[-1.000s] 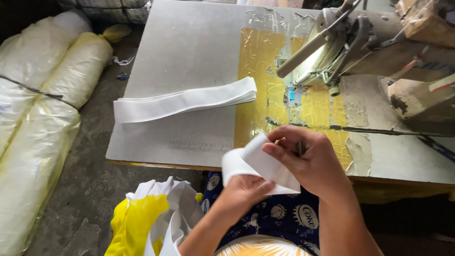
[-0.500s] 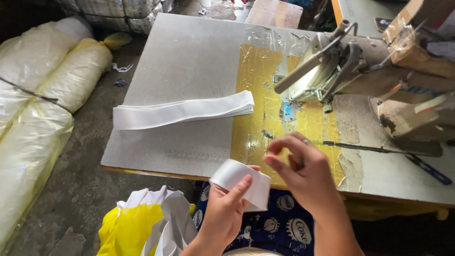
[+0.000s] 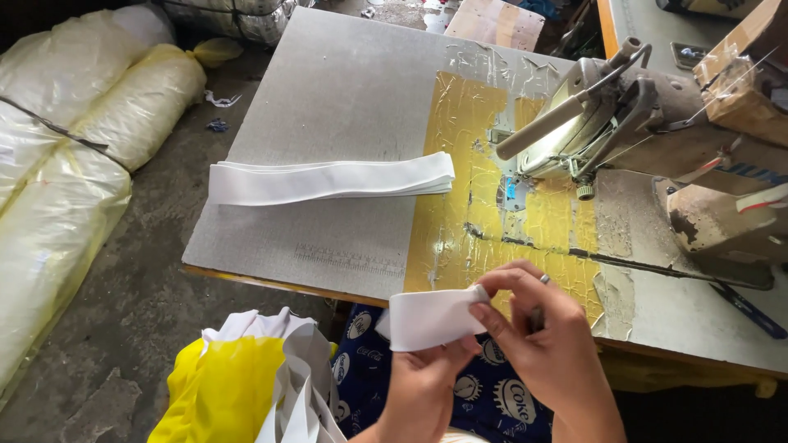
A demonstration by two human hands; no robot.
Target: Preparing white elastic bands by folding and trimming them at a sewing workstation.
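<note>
Both my hands hold one short white elastic band piece [image 3: 431, 318] just in front of the table's near edge. My left hand [image 3: 423, 381] grips it from below. My right hand [image 3: 538, 332] pinches its right end between thumb and fingers; a ring shows on one finger. A stack of long white elastic strips [image 3: 328, 179] lies flat across the grey table [image 3: 345, 82], well beyond my hands. The sewing machine [image 3: 607, 115] stands at the right over a yellow taped patch [image 3: 460, 205].
A yellow and white bag with white strips [image 3: 246, 385] sits by my left knee. Large plastic-wrapped sacks [image 3: 90, 139] lie on the concrete floor at left. Cardboard boxes [image 3: 739, 90] crowd the table's right side. A dark pen-like tool [image 3: 747, 308] lies near the right edge.
The view has tilted a little. My hands have turned the white band piece so it lies flatter and more spread out; the right hand now pinches its right end.
</note>
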